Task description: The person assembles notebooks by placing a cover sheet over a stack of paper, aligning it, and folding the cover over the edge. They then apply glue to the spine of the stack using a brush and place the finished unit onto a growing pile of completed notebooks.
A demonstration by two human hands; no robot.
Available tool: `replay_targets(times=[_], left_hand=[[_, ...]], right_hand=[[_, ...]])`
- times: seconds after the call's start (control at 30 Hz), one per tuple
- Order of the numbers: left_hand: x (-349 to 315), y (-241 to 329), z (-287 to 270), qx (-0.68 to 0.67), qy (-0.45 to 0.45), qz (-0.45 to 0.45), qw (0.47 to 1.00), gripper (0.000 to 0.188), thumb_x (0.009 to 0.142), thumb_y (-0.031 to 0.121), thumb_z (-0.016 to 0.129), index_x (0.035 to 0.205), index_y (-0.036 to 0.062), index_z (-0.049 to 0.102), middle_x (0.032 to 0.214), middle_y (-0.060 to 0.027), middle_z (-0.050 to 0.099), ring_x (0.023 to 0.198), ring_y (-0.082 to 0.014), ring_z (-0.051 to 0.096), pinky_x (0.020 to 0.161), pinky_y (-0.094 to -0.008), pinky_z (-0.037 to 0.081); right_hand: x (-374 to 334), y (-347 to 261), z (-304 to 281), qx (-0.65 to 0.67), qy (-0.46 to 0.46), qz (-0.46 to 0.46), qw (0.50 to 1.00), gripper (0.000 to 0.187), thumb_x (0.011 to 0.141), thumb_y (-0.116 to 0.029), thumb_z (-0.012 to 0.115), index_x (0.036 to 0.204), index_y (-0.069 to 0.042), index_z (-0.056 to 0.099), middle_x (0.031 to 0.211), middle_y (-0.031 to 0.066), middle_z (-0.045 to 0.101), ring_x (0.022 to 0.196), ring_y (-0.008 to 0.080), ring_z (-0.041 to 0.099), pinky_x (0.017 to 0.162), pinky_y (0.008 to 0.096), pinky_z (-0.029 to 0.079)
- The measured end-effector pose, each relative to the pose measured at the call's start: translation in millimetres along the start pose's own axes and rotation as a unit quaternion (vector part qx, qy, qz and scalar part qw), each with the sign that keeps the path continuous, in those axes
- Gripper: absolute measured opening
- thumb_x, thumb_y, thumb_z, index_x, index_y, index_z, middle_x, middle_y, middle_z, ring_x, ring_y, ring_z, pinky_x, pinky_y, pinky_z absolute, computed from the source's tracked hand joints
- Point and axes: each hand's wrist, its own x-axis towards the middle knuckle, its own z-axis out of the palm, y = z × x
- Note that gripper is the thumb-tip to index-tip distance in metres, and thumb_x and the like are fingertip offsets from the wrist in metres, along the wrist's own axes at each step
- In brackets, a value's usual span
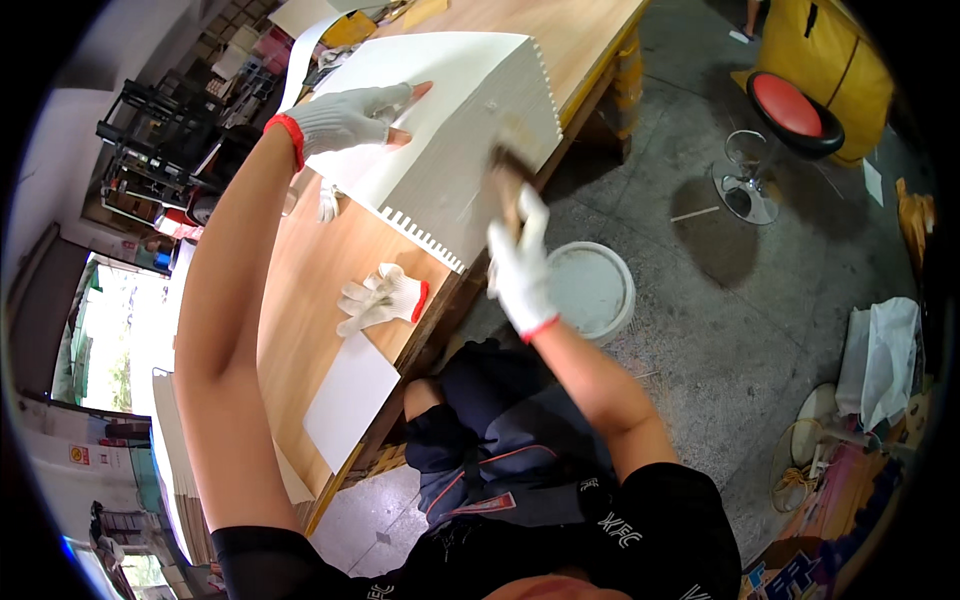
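A thick stack of white sheets (450, 80) lies on the wooden table, its long side face turned toward the floor and toothed at both ends. On its top, near the left corner, rests my left hand (350, 120), fingers stretched out in a white knit glove with bare fingertips showing. My right hand (520, 270), also gloved, is closed around the wooden handle of a brush (509, 180). The brush head is smeared by motion against or close to the stack's side face; whether it touches I cannot tell. Below my right hand a round white bucket (588, 290) stands on the floor.
A loose glove (383, 300) and a white sheet (350, 400) lie on the table (300, 280) nearer me. A red-topped stool (790, 108) and a big yellow bag (845, 60) stand to the right. More stacked sheets (178, 460) are at the left.
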Motion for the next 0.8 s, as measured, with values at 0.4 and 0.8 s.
replay_targets(times=[0.4, 0.8], left_hand=[[-0.6, -1.9, 0.1, -0.01, 0.0, -0.014, 1.0, 0.078, 0.085, 0.033, 0.068, 0.154, 0.0237, 0.034, 0.134, -0.0151, 0.058, 0.126, -0.0292, 0.053, 0.11, -0.038, 0.036], [0.5, -5.9, 6.7, 0.019, 0.043, 0.002, 0.999, 0.072, 0.085, 0.028, 0.068, 0.151, 0.0198, 0.039, 0.101, -0.0069, 0.054, 0.099, -0.0223, 0.053, 0.094, -0.0336, 0.04]], right_hand=[[3.7, 2.6, -19.8, 0.079, -0.009, 0.041, 0.996, 0.063, 0.092, -0.01, 0.047, 0.149, -0.013, 0.021, 0.114, 0.0069, 0.055, 0.045, 0.0084, 0.041, 0.036, 0.0218, 0.034], [43.3, -1.0, -41.4, 0.077, 0.005, 0.058, 0.995, 0.06, 0.096, -0.013, 0.049, 0.149, -0.019, 0.02, 0.078, 0.0031, 0.048, 0.041, 0.0095, 0.039, 0.033, 0.0234, 0.032]])
